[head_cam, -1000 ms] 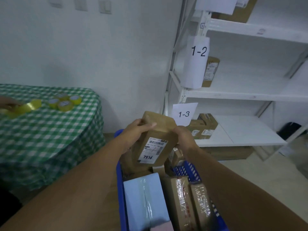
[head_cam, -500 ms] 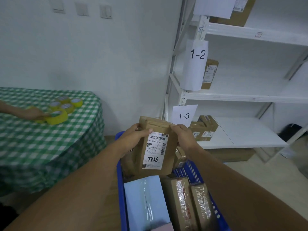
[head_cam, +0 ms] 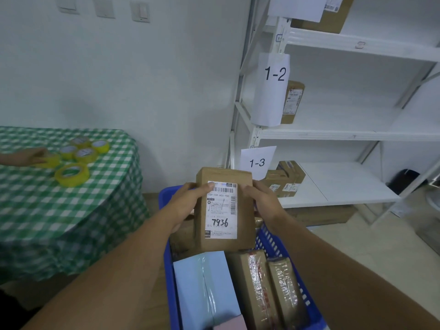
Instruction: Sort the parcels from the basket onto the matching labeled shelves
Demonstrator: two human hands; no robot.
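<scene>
Parcel (head_cam: 225,208) now upright, label reading "7936".

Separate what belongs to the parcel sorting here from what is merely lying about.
Job:
brown parcel marked 7936, held by left hand and right hand
blue basket with more parcels
shelf labels 1-2 and 1-3

Lying about:
yellow tape rolls
green checked tablecloth
wall switches

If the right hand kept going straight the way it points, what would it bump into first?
Probably the small boxes on the 1-3 shelf, just beyond the right hand holding the parcel; depth is unclear.
</scene>
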